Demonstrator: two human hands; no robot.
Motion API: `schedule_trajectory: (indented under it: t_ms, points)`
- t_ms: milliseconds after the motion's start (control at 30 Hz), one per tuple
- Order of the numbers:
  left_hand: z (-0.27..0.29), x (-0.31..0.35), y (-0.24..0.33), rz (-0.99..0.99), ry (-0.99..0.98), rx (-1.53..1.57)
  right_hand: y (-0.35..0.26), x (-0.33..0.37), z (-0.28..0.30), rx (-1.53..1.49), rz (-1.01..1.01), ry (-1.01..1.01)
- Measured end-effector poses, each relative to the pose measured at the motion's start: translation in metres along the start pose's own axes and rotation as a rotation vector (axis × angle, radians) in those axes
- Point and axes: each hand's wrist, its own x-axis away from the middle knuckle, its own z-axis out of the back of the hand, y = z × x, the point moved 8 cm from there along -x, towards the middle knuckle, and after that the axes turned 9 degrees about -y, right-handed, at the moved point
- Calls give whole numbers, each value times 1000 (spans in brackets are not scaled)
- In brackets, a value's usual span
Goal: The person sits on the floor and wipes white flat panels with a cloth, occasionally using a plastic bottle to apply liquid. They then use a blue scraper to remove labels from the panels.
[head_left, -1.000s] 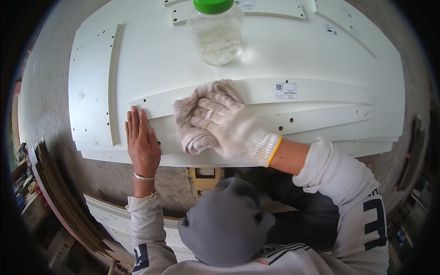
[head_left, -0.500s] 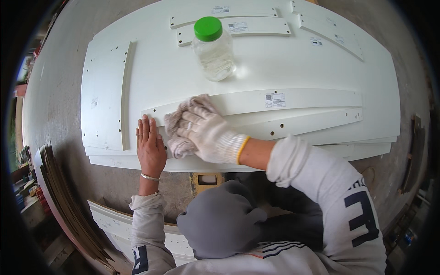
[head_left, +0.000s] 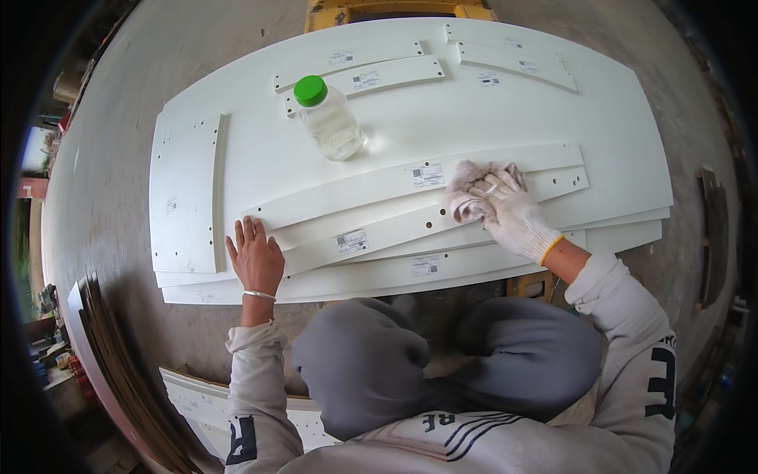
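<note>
sheets (head_left: 118,363), thin and brown, stand stacked on edge at the far left. to their right, a broad white board (head_left: 185,197) with holes along its edges lies on the left end of a large white panel (head_left: 442,118). just beside that board, the bare left hand (head_left: 257,261) lies palm down, fingers slightly spread and gripping nothing, its fingertips touching the left end of an upper long board (head_left: 339,196); a thin bracelet (head_left: 259,295) rings the wrist. farther from the person, a clear jar (head_left: 328,126) with a green lid (head_left: 310,91) stands upright, just in front of two short, labelled strips (head_left: 399,77). a lower long board (head_left: 395,235), also labelled, lies nearer the person, and the gap between the two long boards narrows toward the right. well apart from the left hand, the right hand (head_left: 513,221), in a white knitted glove with a yellow-edged cuff, lies over a crumpled cloth (head_left: 466,197), which rests on the long boards, right of their middle; how firmly the fingers grip it i cannot tell. beyond, two more strips (head_left: 513,63) lie near the panel's far edge.
</note>
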Motion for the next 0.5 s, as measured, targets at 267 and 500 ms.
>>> schedule_trajectory:
  t_ms: [267, 500]
  points:
    - [68, 3, 203, -816, 61, 404, 85, 199, -138, -1713, -597, 462]
    - [42, -16, 252, -843, 16, 214, 66, 246, -152, -2133, -732, 1020]
